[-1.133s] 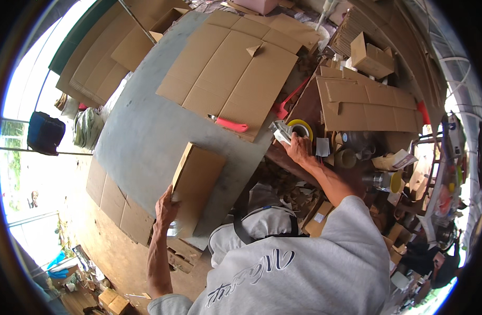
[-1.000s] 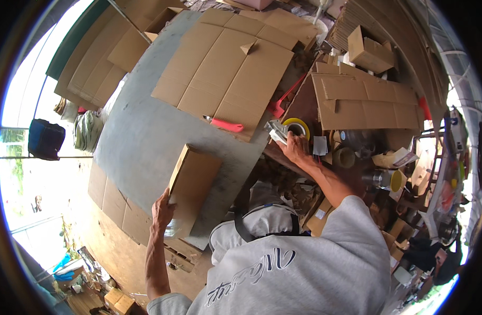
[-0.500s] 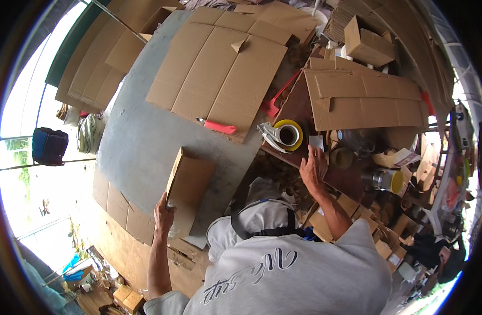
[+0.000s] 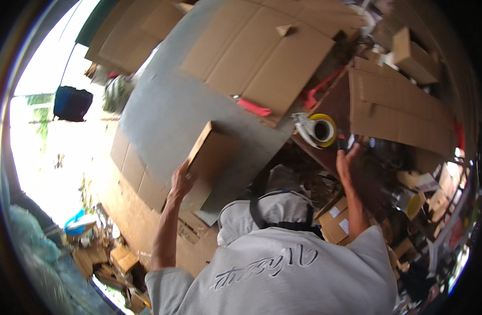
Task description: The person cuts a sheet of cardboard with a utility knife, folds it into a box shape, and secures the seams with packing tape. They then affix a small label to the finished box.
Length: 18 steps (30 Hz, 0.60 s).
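Note:
A closed brown cardboard box (image 4: 216,153) stands on the grey tabletop (image 4: 159,97). My left hand (image 4: 182,180) grips its left edge, with the fingers curled against the side. Over the dark red-brown side table, my right hand (image 4: 347,157) is closed beside a tape dispenser (image 4: 305,127) with a yellow-rimmed roll (image 4: 325,130). At its fingertips show a small white piece and a dark, red-tipped thing, both too blurred to name. A red-handled knife (image 4: 254,107) lies on the flattened cardboard sheet (image 4: 251,58) beyond the box.
Another flattened carton (image 4: 403,107) covers the far part of the side table. A red tool (image 4: 317,93) lies between the two tables. A yellow-rimmed can (image 4: 411,203) stands at the right. Boxes and scraps (image 4: 124,258) litter the floor at lower left.
The whole view has shifted and turned, so the tables appear farther right. My right hand has moved closer to the tape dispenser, over the white card's place. My left hand stays on the box.

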Motion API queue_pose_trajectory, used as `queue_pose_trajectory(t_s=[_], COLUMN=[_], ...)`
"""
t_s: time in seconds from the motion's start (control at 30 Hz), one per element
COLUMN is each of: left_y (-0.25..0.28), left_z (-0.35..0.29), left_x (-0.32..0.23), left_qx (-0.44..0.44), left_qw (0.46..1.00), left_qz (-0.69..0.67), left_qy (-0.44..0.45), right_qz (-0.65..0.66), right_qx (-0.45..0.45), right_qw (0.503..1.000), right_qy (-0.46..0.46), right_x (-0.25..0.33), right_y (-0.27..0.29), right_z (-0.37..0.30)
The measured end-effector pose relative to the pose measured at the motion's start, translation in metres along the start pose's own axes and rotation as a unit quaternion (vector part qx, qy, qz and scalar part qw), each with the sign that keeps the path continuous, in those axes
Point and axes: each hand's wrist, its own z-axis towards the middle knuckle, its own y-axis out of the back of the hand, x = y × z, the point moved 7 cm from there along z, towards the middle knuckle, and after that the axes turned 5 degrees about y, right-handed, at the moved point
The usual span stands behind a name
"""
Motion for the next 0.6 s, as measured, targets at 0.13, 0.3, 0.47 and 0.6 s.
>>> queue_pose_trajectory(t_s=[0.13,0.3,0.47,0.6], left_y=[0.001,0.003,-0.002,-0.01], left_z=[0.027,0.058,0.06,0.058], left_x=[-0.04,-0.081,-0.089,-0.09], left_qx=[-0.055,-0.058,-0.038,-0.039], left_qw=[0.996,0.993,0.996,0.996], left_qz=[-0.04,-0.087,-0.069,-0.06], left_qy=[-0.053,-0.061,-0.047,-0.055], right_qz=[0.024,-0.059,0.003,-0.007], right_qx=[0.002,-0.046,0.04,-0.03], right_qw=[0.997,0.979,0.999,0.999], right_qy=[0.067,0.188,0.004,0.012], right_x=[0.011,0.028,0.011,0.028], right_y=[0.005,0.015,-0.001,0.008], right_z=[0.009,0.0,-0.003,0.006])
